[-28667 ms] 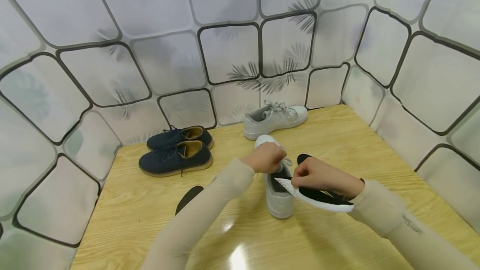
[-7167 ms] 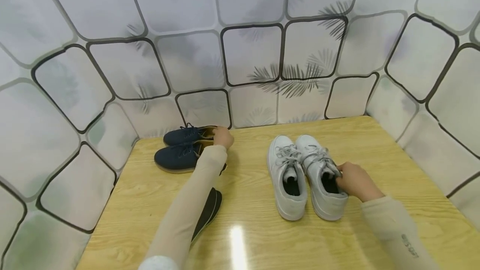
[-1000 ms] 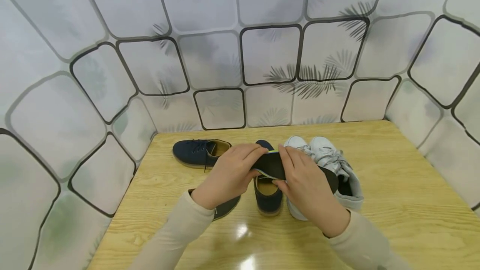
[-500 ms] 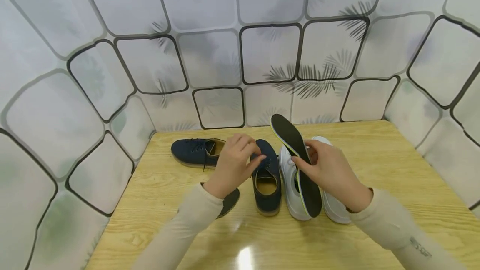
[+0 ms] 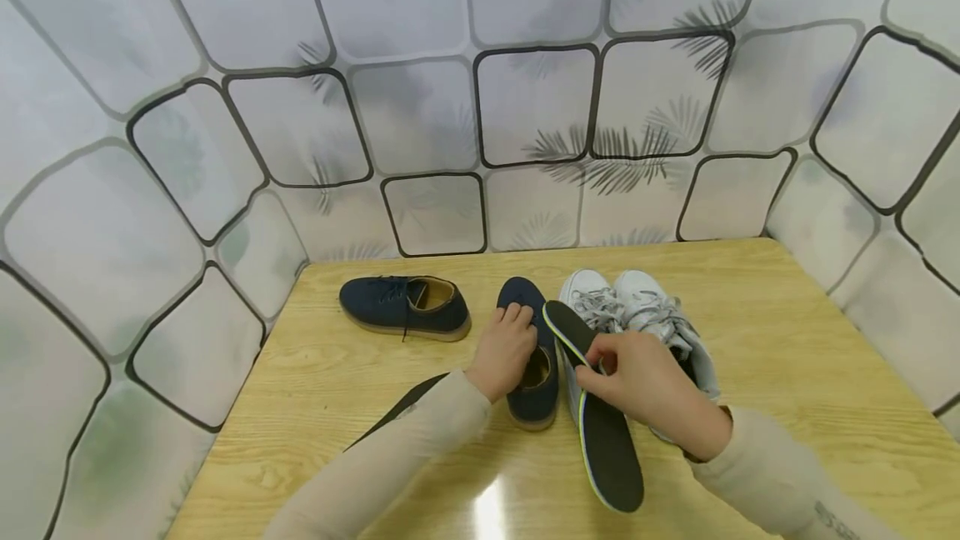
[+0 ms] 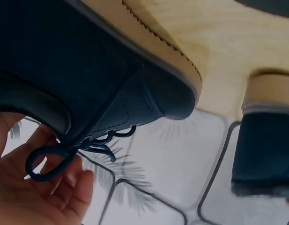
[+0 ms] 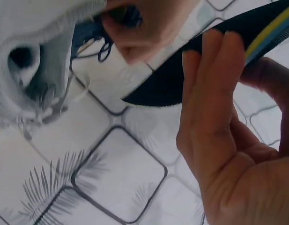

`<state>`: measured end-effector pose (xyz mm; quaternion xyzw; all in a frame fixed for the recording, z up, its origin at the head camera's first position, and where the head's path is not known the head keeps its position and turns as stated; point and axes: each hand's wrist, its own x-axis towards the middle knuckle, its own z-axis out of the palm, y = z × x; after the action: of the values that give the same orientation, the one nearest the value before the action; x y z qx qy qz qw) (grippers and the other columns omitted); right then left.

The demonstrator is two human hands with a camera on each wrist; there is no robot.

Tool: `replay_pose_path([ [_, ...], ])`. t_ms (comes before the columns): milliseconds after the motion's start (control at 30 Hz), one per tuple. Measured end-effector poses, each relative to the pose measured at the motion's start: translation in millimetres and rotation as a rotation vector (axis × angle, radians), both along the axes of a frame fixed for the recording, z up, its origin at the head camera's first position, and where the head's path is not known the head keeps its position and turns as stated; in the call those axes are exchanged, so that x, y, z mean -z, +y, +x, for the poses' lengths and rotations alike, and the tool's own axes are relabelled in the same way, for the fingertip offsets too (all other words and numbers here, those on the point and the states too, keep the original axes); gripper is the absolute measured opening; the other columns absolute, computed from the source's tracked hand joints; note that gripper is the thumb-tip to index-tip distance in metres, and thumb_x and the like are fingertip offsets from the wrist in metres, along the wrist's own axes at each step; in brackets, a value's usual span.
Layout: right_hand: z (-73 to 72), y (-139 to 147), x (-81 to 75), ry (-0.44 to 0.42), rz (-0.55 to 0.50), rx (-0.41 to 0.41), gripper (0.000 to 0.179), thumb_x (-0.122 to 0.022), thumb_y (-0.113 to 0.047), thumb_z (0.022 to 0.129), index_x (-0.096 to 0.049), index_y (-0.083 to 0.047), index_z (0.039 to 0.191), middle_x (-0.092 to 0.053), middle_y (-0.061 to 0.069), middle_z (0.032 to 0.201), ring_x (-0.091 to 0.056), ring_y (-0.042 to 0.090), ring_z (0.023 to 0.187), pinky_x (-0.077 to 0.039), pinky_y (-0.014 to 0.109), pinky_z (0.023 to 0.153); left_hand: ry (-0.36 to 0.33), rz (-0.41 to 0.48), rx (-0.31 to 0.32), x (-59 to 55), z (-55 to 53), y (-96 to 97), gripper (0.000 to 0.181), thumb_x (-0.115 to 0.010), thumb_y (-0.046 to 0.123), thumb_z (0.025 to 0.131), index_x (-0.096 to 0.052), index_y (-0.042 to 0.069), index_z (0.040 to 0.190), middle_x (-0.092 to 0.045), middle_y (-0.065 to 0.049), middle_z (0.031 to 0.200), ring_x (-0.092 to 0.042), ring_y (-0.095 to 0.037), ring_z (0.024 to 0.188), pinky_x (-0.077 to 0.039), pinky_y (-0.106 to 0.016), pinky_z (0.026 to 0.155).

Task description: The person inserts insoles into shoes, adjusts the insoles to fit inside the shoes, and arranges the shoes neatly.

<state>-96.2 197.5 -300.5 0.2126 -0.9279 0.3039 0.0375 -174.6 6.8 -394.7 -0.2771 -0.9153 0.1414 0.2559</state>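
Note:
A navy lace-up shoe stands in the middle of the table, toe toward the wall. My left hand is over its lacing, thumb and forefinger at the tongue; the left wrist view shows the curled fingers beside the lace loop. My right hand pinches a black insole near its middle. This insole has a yellow and blue edge and slants above the left white sneaker, its broad end toward the wall. In the right wrist view, fingers and thumb lie on opposite faces of the insole.
Two white sneakers stand side by side, just right of the navy shoe. The other navy shoe lies sideways at the back left. A dark flat insole-like piece is partly under my left sleeve. Patterned cloth encloses the wooden table.
From both hands bending the insole, my left hand let go and moved down onto the navy shoe. My right hand kept the insole, swung it lengthwise and lowered it toward me.

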Motion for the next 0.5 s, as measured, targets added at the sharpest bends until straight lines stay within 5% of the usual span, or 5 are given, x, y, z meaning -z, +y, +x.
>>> replay_pose_path([
  [167,5.1,-10.0,8.2,-0.088,0.047,-0.131,0.016,-0.067,-0.018,0.072,-0.057,-0.02,0.06,-0.042,-0.011,0.051,-0.037,0.004,0.046,-0.033,0.023,0.045,-0.121,0.134,0.081,-7.6,-8.2,-3.9,0.006,-0.075,0.016,0.079,-0.069,0.014,0.079,-0.056,0.001,0.083,-0.046,-0.016,0.076,-0.04,-0.026,0.067],
  [333,2.2,-23.2,9.8,-0.162,0.103,-0.21,0.026,-0.068,-0.016,0.071,-0.05,-0.02,0.053,-0.036,-0.013,0.048,-0.034,0.004,0.046,-0.028,0.021,0.045,-0.279,0.235,0.164,-18.6,-15.2,-7.8,0.017,-0.074,0.007,0.073,-0.06,0.011,0.065,-0.051,0.0,0.072,-0.044,-0.018,0.068,-0.039,-0.027,0.061],
  [500,-10.1,-38.4,6.7,-0.211,0.143,-0.257,0.044,-0.068,-0.009,0.074,-0.035,-0.02,0.047,-0.022,-0.012,0.043,-0.022,0.004,0.038,-0.019,0.021,0.043,-0.458,0.305,0.169,-22.4,-20.6,-9.0,0.03,-0.074,0.006,0.075,-0.049,0.013,0.059,-0.042,0.002,0.068,-0.038,-0.014,0.065,-0.032,-0.023,0.058],
])
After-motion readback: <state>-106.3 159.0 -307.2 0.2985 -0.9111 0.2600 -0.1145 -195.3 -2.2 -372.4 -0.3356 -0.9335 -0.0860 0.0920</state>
